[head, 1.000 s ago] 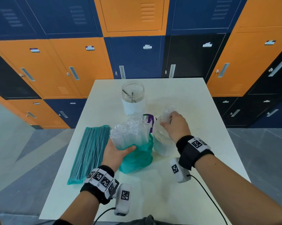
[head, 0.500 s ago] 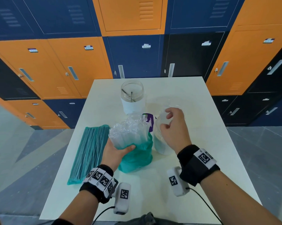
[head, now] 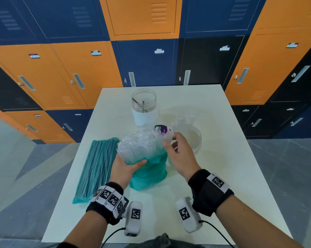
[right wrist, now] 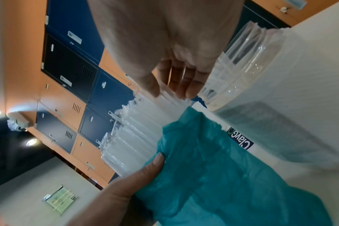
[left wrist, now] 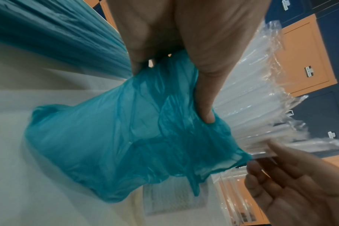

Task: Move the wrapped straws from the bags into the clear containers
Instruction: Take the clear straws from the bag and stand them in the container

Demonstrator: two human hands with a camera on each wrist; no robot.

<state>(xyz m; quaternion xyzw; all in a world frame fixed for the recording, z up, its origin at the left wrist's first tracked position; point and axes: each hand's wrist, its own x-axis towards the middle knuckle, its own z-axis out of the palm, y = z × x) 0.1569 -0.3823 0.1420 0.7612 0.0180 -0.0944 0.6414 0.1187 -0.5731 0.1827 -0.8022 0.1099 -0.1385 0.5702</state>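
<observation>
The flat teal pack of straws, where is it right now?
In the head view the flat teal pack lies untouched along the table's left edge, just left of the left hand, which grips the upright teal bag.

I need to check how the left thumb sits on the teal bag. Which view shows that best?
The left wrist view: the thumb fills the middle, pressing into the teal bag just below the straws. The right wrist view shows the thumb smaller, at the bag's rim. The head view shows it from above, small.
</observation>
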